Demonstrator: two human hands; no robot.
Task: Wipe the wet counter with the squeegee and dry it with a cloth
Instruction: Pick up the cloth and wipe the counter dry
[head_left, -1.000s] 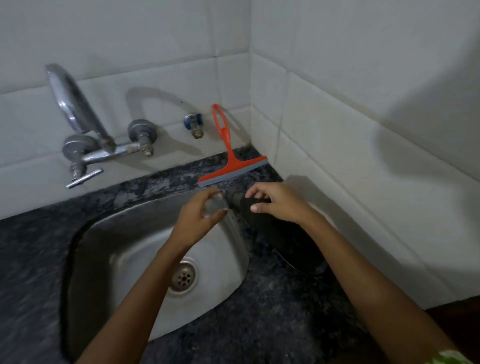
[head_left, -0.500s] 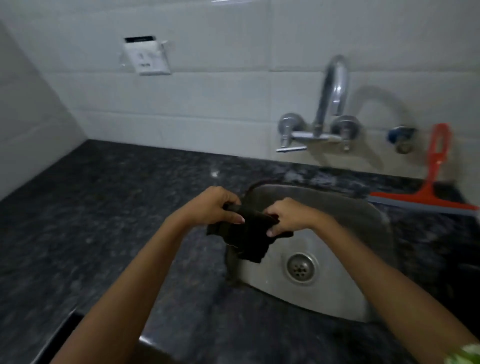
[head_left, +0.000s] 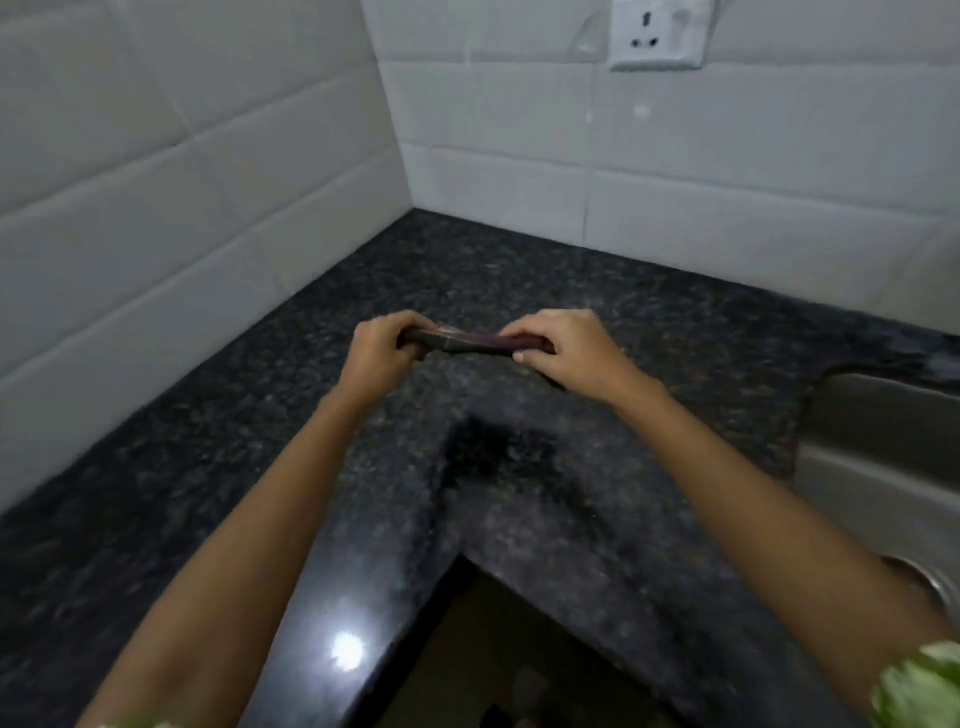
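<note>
A dark cloth (head_left: 475, 343) is stretched flat between both hands just above the black speckled granite counter (head_left: 519, 270), near its left corner. My left hand (head_left: 382, 351) grips the cloth's left end and my right hand (head_left: 563, 345) grips its right end. The cloth's shadow falls on the counter below it. The squeegee is out of view.
White tiled walls (head_left: 208, 182) close the corner at left and back, with a white wall socket (head_left: 657, 34) at upper right. The steel sink (head_left: 883, 447) shows at the right edge. The counter's front edge (head_left: 395, 623) cuts inward below my arms.
The view has swung left from the sink to the counter corner. Both hands carried the cloth there and pulled it out flat from a bunched wad. Tap and squeegee left the view.
</note>
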